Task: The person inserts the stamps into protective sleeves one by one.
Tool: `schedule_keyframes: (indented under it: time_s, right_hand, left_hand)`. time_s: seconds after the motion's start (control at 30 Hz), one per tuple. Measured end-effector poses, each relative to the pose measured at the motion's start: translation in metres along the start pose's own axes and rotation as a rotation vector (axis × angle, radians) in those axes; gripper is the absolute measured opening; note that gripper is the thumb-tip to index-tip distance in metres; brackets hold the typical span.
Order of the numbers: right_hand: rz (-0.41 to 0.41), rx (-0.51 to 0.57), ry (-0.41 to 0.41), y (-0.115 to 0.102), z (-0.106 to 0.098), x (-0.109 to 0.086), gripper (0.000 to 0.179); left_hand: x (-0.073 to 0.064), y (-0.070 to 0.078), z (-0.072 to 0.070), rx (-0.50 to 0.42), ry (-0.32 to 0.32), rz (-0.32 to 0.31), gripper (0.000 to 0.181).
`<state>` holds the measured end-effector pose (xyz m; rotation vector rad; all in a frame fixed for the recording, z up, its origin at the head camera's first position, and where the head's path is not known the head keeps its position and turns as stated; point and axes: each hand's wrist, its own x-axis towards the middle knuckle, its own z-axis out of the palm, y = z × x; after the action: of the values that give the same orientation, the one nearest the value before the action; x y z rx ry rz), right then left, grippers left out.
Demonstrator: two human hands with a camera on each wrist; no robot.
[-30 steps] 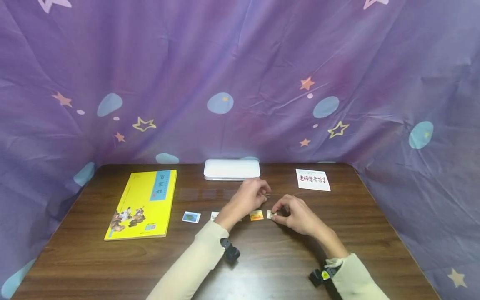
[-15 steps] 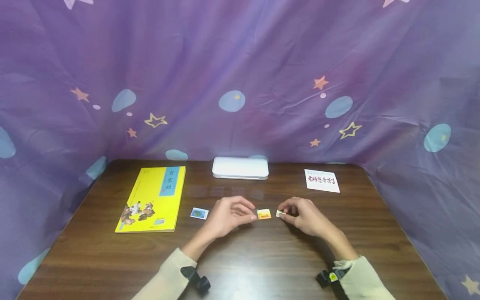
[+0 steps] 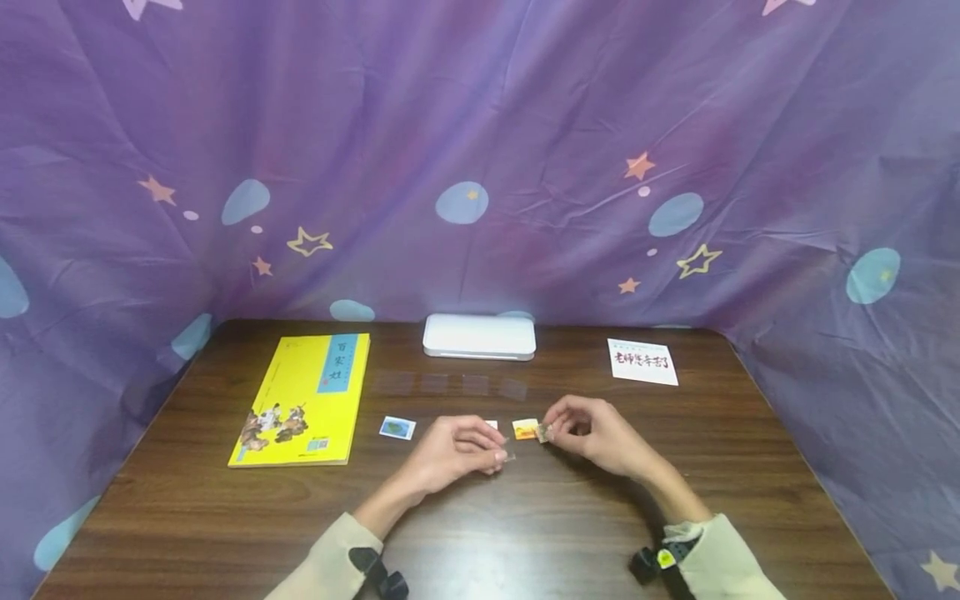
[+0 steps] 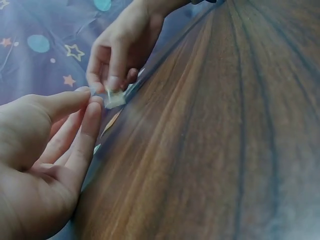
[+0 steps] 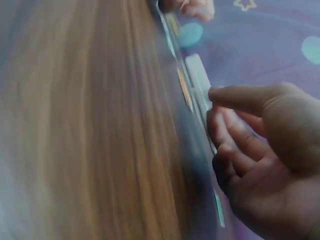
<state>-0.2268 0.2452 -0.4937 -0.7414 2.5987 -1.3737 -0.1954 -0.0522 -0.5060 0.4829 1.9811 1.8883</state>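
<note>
My left hand (image 3: 450,457) pinches a small clear plastic sleeve (image 3: 511,457) between thumb and fingertips. Facing it, my right hand (image 3: 600,433) pinches a small pale-yellow stamp (image 3: 545,433), held above the table; the left wrist view shows this stamp (image 4: 115,99) under the fingertips, close to the left hand. Just left of it lies an orange-and-yellow stamp (image 3: 525,429) on the wood. A white-edged stamp (image 3: 492,424) is mostly hidden behind the left hand. Farther left, a blue stamp with a green shape (image 3: 397,427) lies flat.
Several clear sleeves (image 3: 475,384) lie in a row behind the stamps. A white case (image 3: 480,337) stands at the back edge. The yellow book (image 3: 303,400) lies on the left, a white card (image 3: 642,362) at back right. A purple curtain (image 3: 465,125) hangs behind the brown table (image 3: 480,517).
My left hand has come back from the row of clear sleeves toward me, now with a sleeve in its fingertips. The right hand has lifted the pale stamp and shifted it left.
</note>
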Motion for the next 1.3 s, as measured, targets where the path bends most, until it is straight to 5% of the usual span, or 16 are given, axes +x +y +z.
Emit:
schedule_keyframes:
  time_s: [0.3, 0.63, 0.87, 1.3]
  right_hand:
    - [0.072, 0.260, -0.070, -0.018, 0.023, -0.002, 0.019]
    - [0.115, 0.303, -0.016, -0.026, 0.043, -0.006, 0.021]
    - [0.158, 0.323, 0.059, -0.028, 0.046, -0.004, 0.043]
    - [0.204, 0.387, 0.044, -0.025, 0.049, -0.004, 0.029]
  left_hand:
    - [-0.006, 0.000, -0.002, -0.070, -0.001, -0.014, 0.029]
    - [-0.004, -0.003, -0.002, -0.108, -0.025, -0.028, 0.022]
    - [-0.006, -0.005, -0.002, -0.083, -0.037, -0.014, 0.023]
    - [-0.006, -0.005, -0.001, -0.012, 0.015, 0.002, 0.025]
